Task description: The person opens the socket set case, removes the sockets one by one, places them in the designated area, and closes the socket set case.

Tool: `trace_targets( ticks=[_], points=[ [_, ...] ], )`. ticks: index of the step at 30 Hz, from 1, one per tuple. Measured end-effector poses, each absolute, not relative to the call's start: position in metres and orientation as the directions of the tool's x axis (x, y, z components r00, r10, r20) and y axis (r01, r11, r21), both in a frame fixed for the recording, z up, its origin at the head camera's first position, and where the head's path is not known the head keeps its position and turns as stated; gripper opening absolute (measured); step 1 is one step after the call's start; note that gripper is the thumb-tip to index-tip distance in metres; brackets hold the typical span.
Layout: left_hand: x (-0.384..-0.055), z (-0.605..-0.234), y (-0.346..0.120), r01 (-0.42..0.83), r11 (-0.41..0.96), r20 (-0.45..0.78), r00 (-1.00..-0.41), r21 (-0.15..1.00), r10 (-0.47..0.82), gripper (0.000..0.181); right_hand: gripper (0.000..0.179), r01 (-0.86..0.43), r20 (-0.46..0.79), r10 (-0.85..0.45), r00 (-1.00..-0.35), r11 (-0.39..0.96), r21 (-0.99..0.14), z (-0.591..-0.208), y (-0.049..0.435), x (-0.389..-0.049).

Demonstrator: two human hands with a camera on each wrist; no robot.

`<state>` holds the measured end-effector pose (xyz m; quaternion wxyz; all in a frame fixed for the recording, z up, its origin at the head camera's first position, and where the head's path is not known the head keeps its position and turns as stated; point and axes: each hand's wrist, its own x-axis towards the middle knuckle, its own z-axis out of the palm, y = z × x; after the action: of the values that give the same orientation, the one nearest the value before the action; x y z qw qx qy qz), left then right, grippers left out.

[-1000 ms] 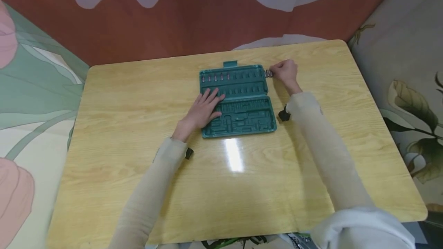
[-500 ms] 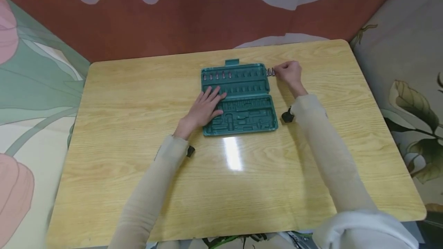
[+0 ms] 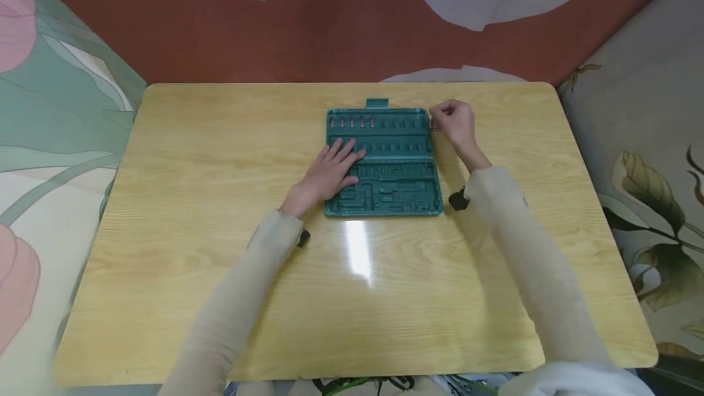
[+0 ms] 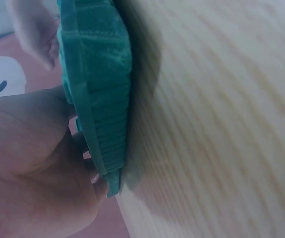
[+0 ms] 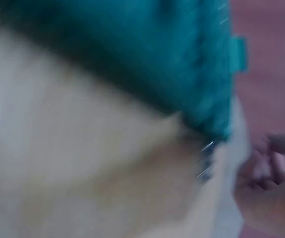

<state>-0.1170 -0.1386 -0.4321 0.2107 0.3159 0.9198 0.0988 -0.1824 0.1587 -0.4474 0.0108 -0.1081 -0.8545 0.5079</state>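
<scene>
A green moulded tool case (image 3: pixel 385 185) lies opened flat on the wooden table, its latch tab at the far side. Several small metal pieces (image 3: pixel 352 122) stand in the left part of its far slot row. My left hand (image 3: pixel 330 170) rests spread on the case's left side, fingers straight. At the far right corner is my right hand (image 3: pixel 455 122), its fingers curled and fingertips drawn together; I cannot tell if a piece is between them. Beside that corner, loose metal pieces (image 5: pixel 205 161) show blurred in the right wrist view, with the right hand above and beyond them.
The pale wooden table (image 3: pixel 220 139) extends around the case, with a bright light reflection in front of it. A reddish-brown printed wall (image 3: pixel 357 35) stands behind the far edge. Patterned walls flank both sides.
My right hand has moved left relative to the case, from beside the loose pieces to the far right corner. My left hand keeps its place on the case. The head view has shifted.
</scene>
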Motion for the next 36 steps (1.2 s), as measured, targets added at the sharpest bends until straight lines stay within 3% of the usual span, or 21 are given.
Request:
trace_targets(
  ticks=[4,7,16,25,36],
  points=[
    [-0.120,-0.434,-0.135,0.545,0.782,-0.322,-0.714,0.303,0.622,0.062,0.029,0.243,-0.282,-0.026,-0.959,0.438,-0.866,-0.428,0.127,-0.197],
    [-0.119,-0.437,-0.130,0.551,0.778,-0.314,-0.714,0.301,0.627,0.062,0.029,0.272,-0.353,-0.107,-0.930,0.447,-0.852,-0.427,0.104,-0.204],
    [-0.115,-0.440,-0.119,0.572,0.757,-0.279,-0.706,0.316,0.650,0.061,0.024,0.242,-0.301,-0.016,-0.953,0.554,-0.796,-0.445,0.089,-0.209],
    [-0.113,-0.436,-0.124,0.563,0.765,-0.303,-0.704,0.314,0.642,0.063,0.027,0.243,-0.334,-0.044,-0.942,0.596,-0.765,-0.439,0.082,-0.207],
    [-0.114,-0.431,-0.131,0.541,0.774,-0.318,-0.709,0.327,0.630,0.064,0.029,0.336,-0.430,-0.095,-0.898,0.481,-0.809,-0.433,0.074,-0.209]
  ],
)
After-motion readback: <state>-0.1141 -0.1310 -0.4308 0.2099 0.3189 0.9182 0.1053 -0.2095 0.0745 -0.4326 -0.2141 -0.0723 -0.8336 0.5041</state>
